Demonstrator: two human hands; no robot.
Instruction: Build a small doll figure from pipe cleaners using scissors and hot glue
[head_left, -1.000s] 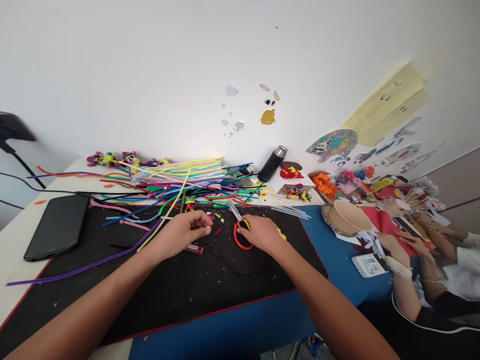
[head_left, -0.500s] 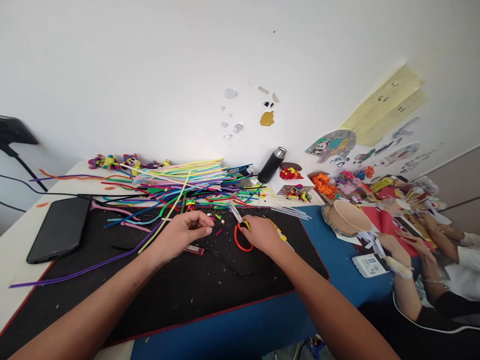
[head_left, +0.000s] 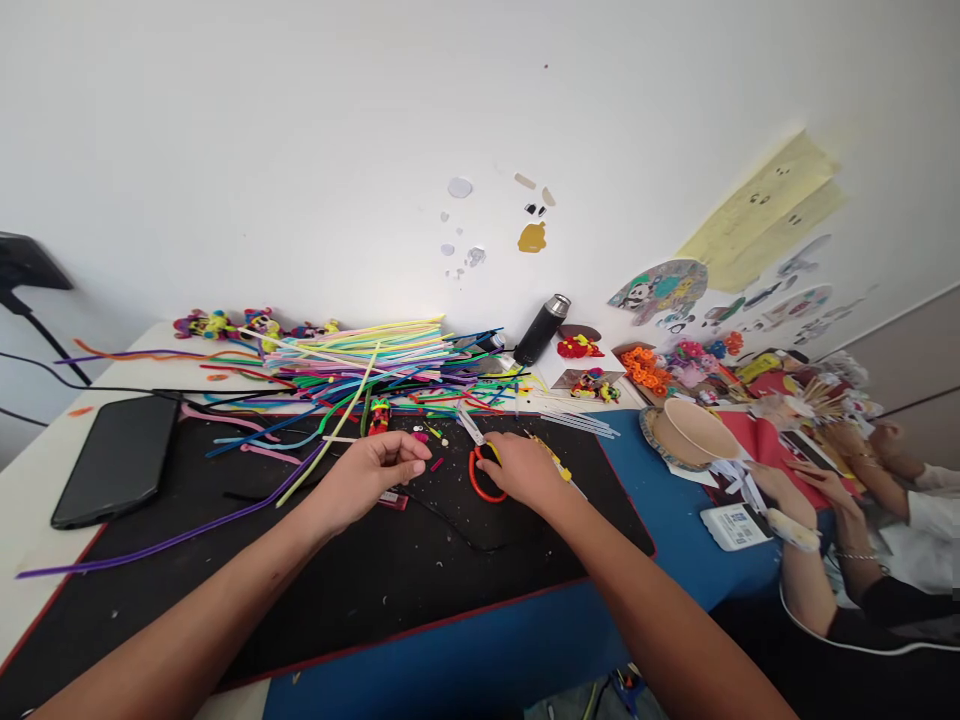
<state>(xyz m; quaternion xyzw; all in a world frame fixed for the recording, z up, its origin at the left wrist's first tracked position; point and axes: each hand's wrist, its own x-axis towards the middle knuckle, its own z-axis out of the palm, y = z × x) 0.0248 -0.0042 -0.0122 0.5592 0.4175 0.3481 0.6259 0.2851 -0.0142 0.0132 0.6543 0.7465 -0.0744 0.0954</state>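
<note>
My right hand (head_left: 521,468) is closed around scissors (head_left: 489,485) with an orange loop handle, their metal blades pointing away and up to the left over the black mat. My left hand (head_left: 379,475) is in a pinch, thumb and fingertips together; whatever they hold, if anything, is too small or hidden to name. Just behind that hand is a small colourful figure (head_left: 380,412) with red, green and yellow parts. Small magenta bits (head_left: 437,465) lie between the two hands.
A heap of pipe cleaners (head_left: 367,350) lies along the wall. At left is a black phone (head_left: 112,460). A black thermos (head_left: 541,330) stands at the back; a bowl (head_left: 697,432) sits to the right. Another person's arms (head_left: 795,510) rest at far right.
Both hands stay nearly where they were. The left hand's fingers shift slightly, and the view has moved a little.
</note>
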